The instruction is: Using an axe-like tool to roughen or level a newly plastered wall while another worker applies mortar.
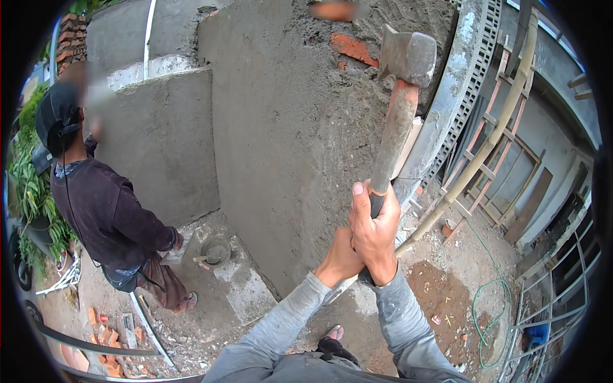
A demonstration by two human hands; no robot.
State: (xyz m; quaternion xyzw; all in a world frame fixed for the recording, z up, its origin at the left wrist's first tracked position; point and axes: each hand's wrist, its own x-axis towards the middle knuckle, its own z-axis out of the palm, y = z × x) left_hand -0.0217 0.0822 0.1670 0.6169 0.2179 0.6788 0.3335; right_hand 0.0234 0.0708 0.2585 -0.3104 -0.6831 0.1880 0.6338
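Observation:
My right hand [378, 233] is wrapped round the dark grip of an axe [397, 131], with the thumb lying up along the handle. Just below and to the left, my left hand [341, 258] closes on the lower grip, pressed against the right hand; its fingertips are partly hidden. The axe points up and away from me. Its worn grey head [410, 59] is raised in front of the rough upper part of a cement-plastered wall [274, 127]. Close to the head, a red brick [353, 49] shows through the broken plaster. I cannot tell whether the head touches the wall.
At left, a person [105, 204] in a dark top and cap faces a lower plastered wall [156, 137], beside a bucket of mortar [216, 251]. Bamboo poles and a ladder [488, 159] lean at right. A green hose [479, 306] and broken bricks [108, 345] lie on the ground.

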